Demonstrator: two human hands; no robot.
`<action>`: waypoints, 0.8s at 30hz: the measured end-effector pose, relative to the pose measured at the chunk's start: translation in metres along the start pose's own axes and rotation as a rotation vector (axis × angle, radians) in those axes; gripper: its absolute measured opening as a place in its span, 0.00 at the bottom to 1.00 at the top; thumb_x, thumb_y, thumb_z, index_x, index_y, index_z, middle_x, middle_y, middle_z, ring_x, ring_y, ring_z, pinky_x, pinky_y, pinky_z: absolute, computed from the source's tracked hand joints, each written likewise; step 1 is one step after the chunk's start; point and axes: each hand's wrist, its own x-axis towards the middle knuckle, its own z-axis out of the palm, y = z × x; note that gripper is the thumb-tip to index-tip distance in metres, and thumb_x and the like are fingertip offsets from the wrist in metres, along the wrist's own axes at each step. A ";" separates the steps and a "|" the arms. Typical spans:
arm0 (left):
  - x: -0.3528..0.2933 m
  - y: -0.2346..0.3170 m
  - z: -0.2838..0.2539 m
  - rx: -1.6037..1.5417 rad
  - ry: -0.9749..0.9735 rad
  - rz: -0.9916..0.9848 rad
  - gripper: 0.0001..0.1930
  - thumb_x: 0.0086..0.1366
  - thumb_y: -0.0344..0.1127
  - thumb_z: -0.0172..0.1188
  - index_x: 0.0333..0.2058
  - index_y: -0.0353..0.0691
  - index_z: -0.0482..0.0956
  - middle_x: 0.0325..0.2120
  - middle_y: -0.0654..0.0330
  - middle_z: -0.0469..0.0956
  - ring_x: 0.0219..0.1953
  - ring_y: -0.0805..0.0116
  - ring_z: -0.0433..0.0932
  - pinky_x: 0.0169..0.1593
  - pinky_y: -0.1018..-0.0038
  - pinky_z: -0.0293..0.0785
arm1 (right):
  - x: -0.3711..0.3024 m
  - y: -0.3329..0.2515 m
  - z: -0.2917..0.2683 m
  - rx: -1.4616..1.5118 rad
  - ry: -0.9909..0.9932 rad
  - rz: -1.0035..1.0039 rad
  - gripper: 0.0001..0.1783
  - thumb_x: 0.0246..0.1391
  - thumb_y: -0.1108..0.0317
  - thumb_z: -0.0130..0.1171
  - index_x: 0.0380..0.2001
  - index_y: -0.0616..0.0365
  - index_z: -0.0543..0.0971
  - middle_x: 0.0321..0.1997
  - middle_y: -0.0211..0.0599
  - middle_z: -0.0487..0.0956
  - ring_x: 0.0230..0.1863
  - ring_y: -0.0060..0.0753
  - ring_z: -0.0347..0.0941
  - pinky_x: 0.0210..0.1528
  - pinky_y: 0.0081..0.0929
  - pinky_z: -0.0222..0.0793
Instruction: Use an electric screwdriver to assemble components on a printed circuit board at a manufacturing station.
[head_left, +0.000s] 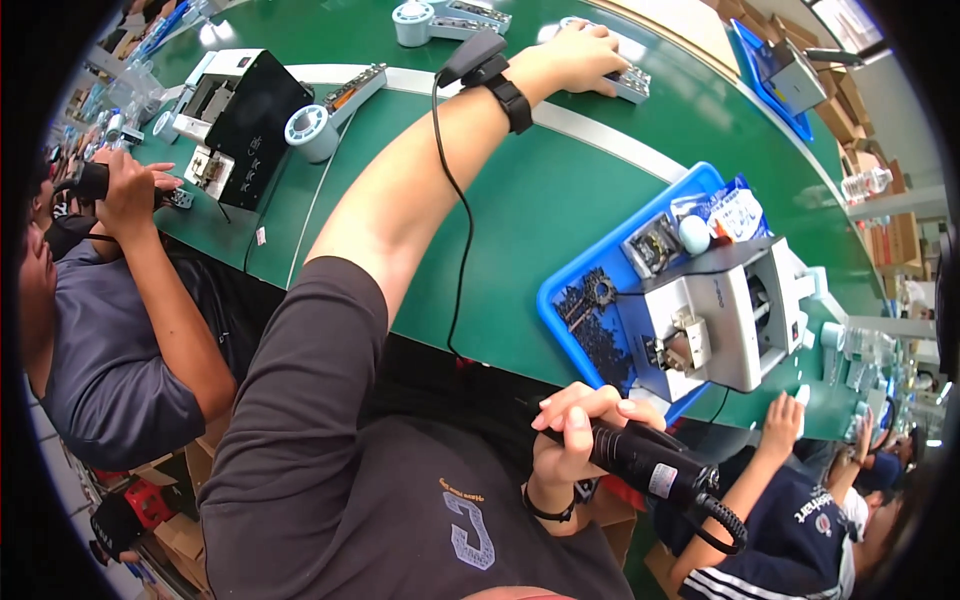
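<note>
My left arm stretches across the green table [510,220], and my left hand [582,58] has its fingers bent over a light-blue housing [632,84] with small parts along its open side. The palm hides much of that piece. A black electric screwdriver [655,465] with a coiled cord is gripped in my right hand [578,440], close to my body at the table's near edge. Just beyond this hand stands a silver box-shaped machine [735,310] at a blue tray [555,300], which holds a pile of small black parts [595,315].
Similar light-blue housings lie at the far edge [413,22] and left of my arm [312,132]. A black-sided machine [270,125] stands at the left. A black cable [466,230] hangs from my left wrist strap. Co-workers sit on both sides, their hands over the table.
</note>
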 end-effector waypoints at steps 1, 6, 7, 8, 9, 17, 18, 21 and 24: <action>0.004 0.006 -0.001 0.023 0.047 0.032 0.22 0.65 0.56 0.72 0.52 0.53 0.86 0.55 0.58 0.81 0.65 0.53 0.76 0.70 0.40 0.66 | 0.000 0.000 -0.002 0.002 0.030 0.011 0.29 0.60 0.83 0.59 0.59 0.50 0.62 0.25 0.40 0.74 0.17 0.32 0.70 0.23 0.30 0.76; -0.031 0.030 -0.045 -0.082 0.370 0.049 0.22 0.67 0.57 0.70 0.53 0.53 0.86 0.53 0.59 0.84 0.61 0.54 0.79 0.66 0.48 0.69 | 0.008 0.004 -0.004 -0.012 0.066 -0.030 0.27 0.59 0.82 0.57 0.59 0.55 0.63 0.23 0.37 0.70 0.15 0.30 0.66 0.20 0.27 0.73; -0.050 0.031 -0.069 -0.153 0.486 0.027 0.21 0.68 0.56 0.69 0.53 0.53 0.86 0.52 0.60 0.84 0.60 0.54 0.80 0.65 0.49 0.70 | 0.010 0.003 -0.003 -0.017 0.053 -0.066 0.27 0.59 0.81 0.56 0.60 0.57 0.64 0.22 0.35 0.68 0.14 0.28 0.64 0.19 0.26 0.71; -0.074 0.029 -0.096 -0.116 0.331 -0.112 0.20 0.70 0.56 0.68 0.53 0.53 0.86 0.50 0.61 0.85 0.58 0.55 0.81 0.65 0.51 0.70 | 0.011 0.003 -0.003 -0.017 0.041 -0.066 0.27 0.59 0.81 0.56 0.60 0.57 0.64 0.22 0.35 0.68 0.14 0.28 0.64 0.19 0.26 0.71; -0.103 0.023 -0.117 -0.083 0.174 -0.248 0.18 0.72 0.56 0.66 0.53 0.54 0.86 0.48 0.62 0.85 0.57 0.56 0.81 0.64 0.53 0.70 | 0.011 0.003 -0.005 -0.001 0.056 -0.046 0.27 0.59 0.82 0.57 0.59 0.56 0.63 0.22 0.36 0.70 0.15 0.29 0.65 0.20 0.27 0.73; -0.272 -0.026 -0.121 0.254 0.085 -0.692 0.15 0.74 0.48 0.65 0.51 0.45 0.84 0.40 0.58 0.87 0.45 0.52 0.86 0.55 0.56 0.74 | 0.003 0.000 0.013 -0.001 0.033 -0.021 0.26 0.59 0.82 0.57 0.58 0.58 0.65 0.22 0.35 0.69 0.15 0.27 0.65 0.19 0.26 0.72; -0.278 -0.025 -0.115 0.221 0.103 -0.731 0.14 0.74 0.47 0.64 0.50 0.44 0.84 0.39 0.57 0.87 0.44 0.51 0.85 0.54 0.57 0.75 | 0.001 0.000 0.015 0.019 0.027 -0.001 0.27 0.59 0.82 0.58 0.59 0.57 0.63 0.23 0.36 0.70 0.16 0.28 0.67 0.19 0.26 0.73; -0.287 -0.015 -0.113 0.140 0.131 -0.800 0.13 0.75 0.44 0.64 0.48 0.41 0.83 0.38 0.56 0.87 0.42 0.49 0.85 0.51 0.59 0.76 | -0.005 -0.002 0.021 -0.008 0.022 0.017 0.27 0.59 0.82 0.58 0.60 0.57 0.63 0.23 0.35 0.70 0.16 0.28 0.67 0.19 0.26 0.73; -0.303 0.026 -0.132 -0.031 0.132 -0.658 0.10 0.75 0.40 0.63 0.45 0.40 0.81 0.39 0.54 0.86 0.43 0.48 0.84 0.47 0.60 0.76 | -0.006 -0.002 0.025 -0.107 0.037 0.022 0.26 0.58 0.81 0.56 0.59 0.59 0.65 0.21 0.34 0.67 0.14 0.27 0.64 0.19 0.26 0.70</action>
